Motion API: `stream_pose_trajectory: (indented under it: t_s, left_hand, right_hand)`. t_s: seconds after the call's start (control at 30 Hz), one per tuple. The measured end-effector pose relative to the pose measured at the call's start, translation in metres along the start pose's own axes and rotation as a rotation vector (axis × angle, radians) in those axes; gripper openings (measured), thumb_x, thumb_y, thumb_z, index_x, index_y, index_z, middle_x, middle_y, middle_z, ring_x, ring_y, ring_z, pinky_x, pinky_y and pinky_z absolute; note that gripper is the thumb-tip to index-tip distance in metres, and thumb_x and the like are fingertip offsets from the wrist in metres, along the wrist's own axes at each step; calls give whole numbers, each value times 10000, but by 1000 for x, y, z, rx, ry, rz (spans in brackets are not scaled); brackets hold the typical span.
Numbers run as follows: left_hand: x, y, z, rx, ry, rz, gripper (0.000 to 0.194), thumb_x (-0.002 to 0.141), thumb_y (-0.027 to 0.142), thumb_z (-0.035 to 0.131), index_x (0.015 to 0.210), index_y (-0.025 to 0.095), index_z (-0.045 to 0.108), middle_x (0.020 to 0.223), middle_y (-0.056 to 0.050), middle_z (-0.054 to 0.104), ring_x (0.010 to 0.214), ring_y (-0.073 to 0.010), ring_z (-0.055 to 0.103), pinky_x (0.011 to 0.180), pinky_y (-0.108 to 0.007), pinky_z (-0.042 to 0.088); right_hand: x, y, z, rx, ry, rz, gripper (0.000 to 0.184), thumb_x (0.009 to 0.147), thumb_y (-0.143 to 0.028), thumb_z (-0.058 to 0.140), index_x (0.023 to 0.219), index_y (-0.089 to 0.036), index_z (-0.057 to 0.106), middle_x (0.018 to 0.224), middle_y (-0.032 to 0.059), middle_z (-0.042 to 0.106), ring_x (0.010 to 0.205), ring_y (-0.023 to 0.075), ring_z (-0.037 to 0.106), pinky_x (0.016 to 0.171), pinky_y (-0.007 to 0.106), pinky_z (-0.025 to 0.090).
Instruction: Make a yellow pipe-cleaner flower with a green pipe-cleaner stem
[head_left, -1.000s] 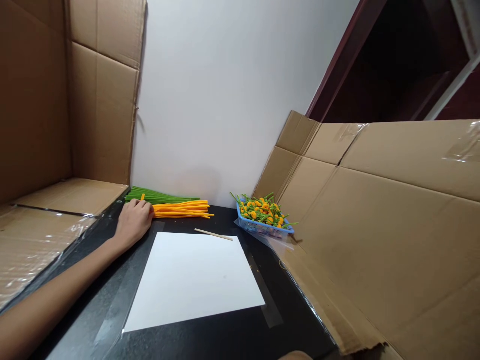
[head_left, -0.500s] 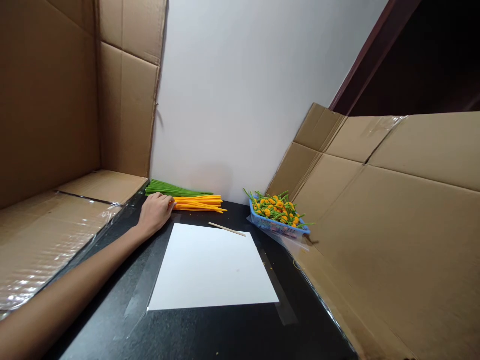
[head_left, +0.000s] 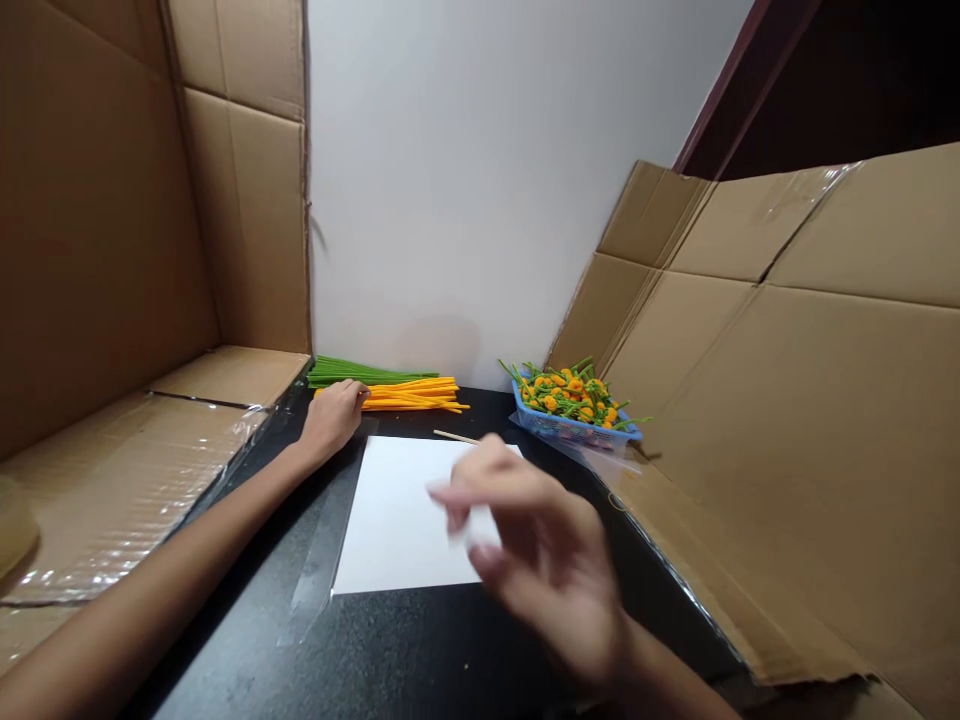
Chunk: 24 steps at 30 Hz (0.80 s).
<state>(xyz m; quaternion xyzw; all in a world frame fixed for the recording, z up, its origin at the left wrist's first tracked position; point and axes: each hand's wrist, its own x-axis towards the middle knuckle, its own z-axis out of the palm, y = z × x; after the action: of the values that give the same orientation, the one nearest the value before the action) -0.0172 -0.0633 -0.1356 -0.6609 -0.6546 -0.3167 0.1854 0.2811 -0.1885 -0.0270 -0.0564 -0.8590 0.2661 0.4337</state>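
Note:
My left hand (head_left: 335,417) rests at the left end of a bundle of orange pipe cleaners (head_left: 420,394), its fingers curled closed on them. Just behind that bundle lie green pipe cleaners (head_left: 367,373). My right hand (head_left: 555,560) is raised in front of a white sheet (head_left: 401,510), blurred by motion. Its thumb stands apart from the curled fingers, and nothing shows between them. A thin wooden stick (head_left: 454,436) lies at the far edge of the sheet, partly hidden by my right hand.
A blue basket (head_left: 577,428) full of orange pipe-cleaner flowers (head_left: 559,392) stands at the back right. Cardboard panels (head_left: 720,400) border the black table (head_left: 375,660) on both sides, with a white wall behind. A blurry yellowish object (head_left: 15,525) shows at the left edge.
My right hand has come into view from the lower right, over the sheet. My left hand stays at the orange bundle. The whole view has shifted slightly.

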Motion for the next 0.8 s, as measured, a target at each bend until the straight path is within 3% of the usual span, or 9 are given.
stream_pose_trajectory:
  t_s: [0.1,0.23,0.33,0.4,0.5,0.57,0.67,0.73,0.8]
  left_hand:
    - [5,22,-14,-92,61,64,274,1001,260,386,988,147,636,999,-80,686,878,-184,646,747,-269,465]
    - [7,62,-34,-244,127,254,267,1018,297,397,996,168,629,933,-47,661,815,-137,627,731,-226,464]
    - [3,83,-44,-326,197,431,234,1012,268,418,1007,162,627,871,-49,637,750,-137,599,679,-234,450]
    - [0,90,-47,-302,195,506,228,1010,249,419,1001,159,628,855,-52,634,742,-145,588,669,-245,440]
    - [-2,92,-48,-247,70,541,232,1008,261,418,1034,177,632,872,-55,651,758,-166,596,667,-264,428]
    - [-2,90,-47,-259,-100,483,227,999,252,433,1130,197,609,961,-64,677,835,-188,618,704,-279,429]
    - [0,86,-45,-353,-322,261,269,966,246,483,1213,197,575,1075,-81,684,907,-212,620,761,-298,417]
    - [-1,84,-42,-401,-412,168,238,960,301,482,1100,181,633,980,-70,701,816,-201,613,715,-284,402]
    - [-4,84,-37,-437,-492,150,332,975,374,431,899,165,678,826,-53,700,693,-175,587,649,-262,385]
  right_hand:
    - [20,63,-5,-398,106,-3,407,888,-120,494,1257,-244,611,1121,83,600,1087,240,511,988,450,440]
    - [24,131,-18,-806,118,109,476,932,-212,522,1402,-139,491,1355,147,498,1277,296,370,1112,474,333]
    - [18,142,-23,-967,207,147,518,944,-305,546,1428,-140,468,1268,161,528,1214,312,397,1065,473,367]
    - [15,135,-24,-1049,252,167,433,942,-344,554,1352,-208,567,1134,140,565,1093,306,451,977,463,415]
    - [12,127,-22,-1091,200,190,249,936,-322,565,1115,-236,716,966,117,604,957,290,501,867,447,435]
    - [12,129,-20,-958,177,232,182,918,-248,584,993,-199,743,918,115,635,932,282,537,865,449,433]
    - [11,142,-18,-338,384,410,97,829,-197,665,868,-168,749,910,106,688,915,259,607,888,432,463]
    - [11,153,-18,42,531,518,144,768,-259,719,863,-155,745,888,99,715,855,241,653,850,413,513]
    - [10,162,-21,209,605,571,282,713,-347,758,910,-147,736,884,93,732,824,229,682,812,393,552]
